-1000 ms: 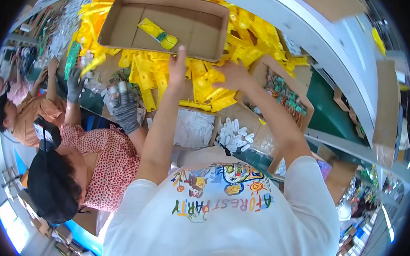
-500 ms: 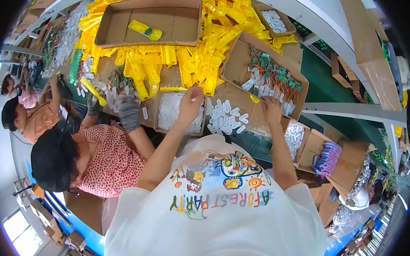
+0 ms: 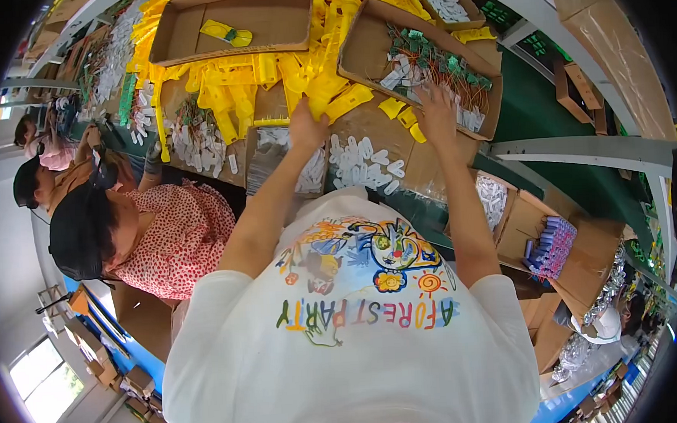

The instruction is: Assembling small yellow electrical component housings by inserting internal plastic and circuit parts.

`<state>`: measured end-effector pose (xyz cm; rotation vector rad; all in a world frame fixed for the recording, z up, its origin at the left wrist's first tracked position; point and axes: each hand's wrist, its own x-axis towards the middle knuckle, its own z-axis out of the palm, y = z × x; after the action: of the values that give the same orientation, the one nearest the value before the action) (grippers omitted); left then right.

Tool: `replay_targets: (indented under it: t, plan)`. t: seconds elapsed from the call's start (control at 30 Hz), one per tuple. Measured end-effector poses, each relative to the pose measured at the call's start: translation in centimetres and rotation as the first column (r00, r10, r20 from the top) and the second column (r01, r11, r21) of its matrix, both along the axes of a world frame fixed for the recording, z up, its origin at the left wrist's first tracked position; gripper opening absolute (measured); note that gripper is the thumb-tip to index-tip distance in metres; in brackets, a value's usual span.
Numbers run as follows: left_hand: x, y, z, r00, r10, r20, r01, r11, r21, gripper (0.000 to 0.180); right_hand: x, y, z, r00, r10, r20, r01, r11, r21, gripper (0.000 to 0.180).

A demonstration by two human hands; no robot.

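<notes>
My left hand is at the near edge of a heap of yellow plastic shells, its thumb and fingers closed around one yellow shell. My right hand reaches over the near wall of a cardboard box, fingers stretched out onto green circuit boards with wires and white pieces. Just left of that hand, small yellow parts lie against the box. Loose white plastic pieces are spread between my forearms. A box of white pieces is partly covered by my left forearm.
A shallow cardboard tray with one yellow shell rests on the heap. At my left sits a co-worker in a spotted top. Metal shelf beams cross on the right, above a box of purple cylinders.
My left hand has gone from above the white pieces to the yellow heap and closed on a shell. My right hand has moved farther into the circuit-board box. The co-worker's gloved hands have drawn away.
</notes>
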<state>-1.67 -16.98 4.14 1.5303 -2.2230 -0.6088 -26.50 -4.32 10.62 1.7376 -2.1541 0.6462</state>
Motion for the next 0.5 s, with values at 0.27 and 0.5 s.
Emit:
replay_targets:
  t: [0.27, 0.5]
  plan:
    - [8.1, 6.2, 13.1, 0.955, -0.249, -0.159, 0.285, 0.919, 0.273, 0.054, 9.4, 5.6, -1.6, 0.868, 0.144, 0.475, -0.116, 0.989, -0.088, 0.055]
    - [5.8, 8.2, 14.2, 0.65, 0.523, -0.551, 0.301, 0.488, 0.819, 0.042, 13.6, 6.1, -0.2, 0.433, -0.051, 0.9, -0.581, 0.748, 0.322, 0.048]
